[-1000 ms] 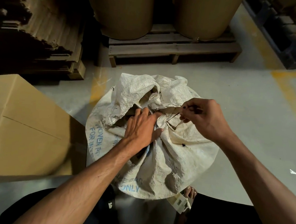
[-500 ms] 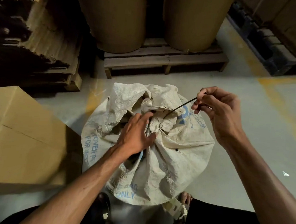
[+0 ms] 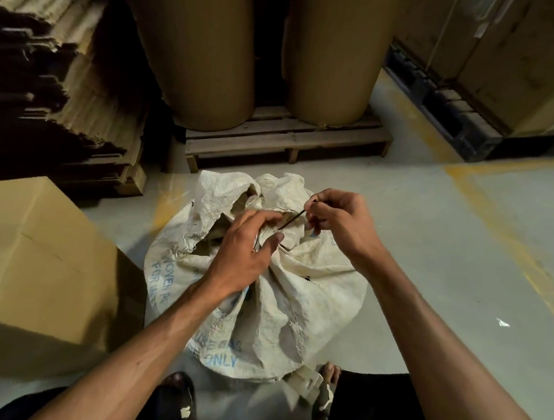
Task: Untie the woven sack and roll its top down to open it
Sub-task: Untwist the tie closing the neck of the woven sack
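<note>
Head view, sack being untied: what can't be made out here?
- The knot at the neck of the sack: covered by the left hand, so whether it is loose cannot be told.
- How the right hand pinches the dark string: its grip is behind curled fingers.
- The sack's contents: hidden by bunched cloth.
- Blue lettering on the sack: partly folded under or behind the arms.
- The rolls: tops cut off by the upper edge.
</note>
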{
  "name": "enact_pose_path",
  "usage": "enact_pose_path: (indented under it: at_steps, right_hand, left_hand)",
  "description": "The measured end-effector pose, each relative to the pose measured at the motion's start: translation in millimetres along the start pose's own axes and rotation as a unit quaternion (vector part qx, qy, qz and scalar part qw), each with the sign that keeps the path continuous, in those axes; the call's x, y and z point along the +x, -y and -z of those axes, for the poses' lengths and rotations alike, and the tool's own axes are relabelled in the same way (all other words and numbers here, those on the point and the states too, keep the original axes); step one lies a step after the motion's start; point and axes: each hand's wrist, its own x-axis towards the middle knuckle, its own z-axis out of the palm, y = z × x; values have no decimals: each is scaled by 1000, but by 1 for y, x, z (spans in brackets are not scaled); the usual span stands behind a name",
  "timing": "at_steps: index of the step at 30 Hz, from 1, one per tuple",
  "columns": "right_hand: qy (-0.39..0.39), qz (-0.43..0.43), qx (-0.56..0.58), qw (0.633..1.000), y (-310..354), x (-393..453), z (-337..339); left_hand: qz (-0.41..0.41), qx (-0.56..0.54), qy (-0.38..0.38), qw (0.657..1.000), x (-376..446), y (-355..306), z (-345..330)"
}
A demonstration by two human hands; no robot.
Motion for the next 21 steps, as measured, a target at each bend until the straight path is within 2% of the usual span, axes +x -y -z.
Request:
enact_pose_path:
  at_steps: [3,7,13,16,21]
  right_hand:
    - [14,-15,49,999,3,-7,-9]
    - [30,-22,108,993,8,-13,-25]
    - [23,-30,225,974,18,-24,-56]
    - [37,-21,214,976,14,-29,-84]
    - [84,-22,176,981,9,-37,-142]
  left_hand:
    - [-13,-32,-32,999,-5,-8,8]
    - [-29,-24,-35,999,-16,-13,23]
    - [24,-52,-42,997,-43,0,67]
    - [60,-45,-49,996,-63,7,90]
    - [116,-19,-150,982,-91,22,128]
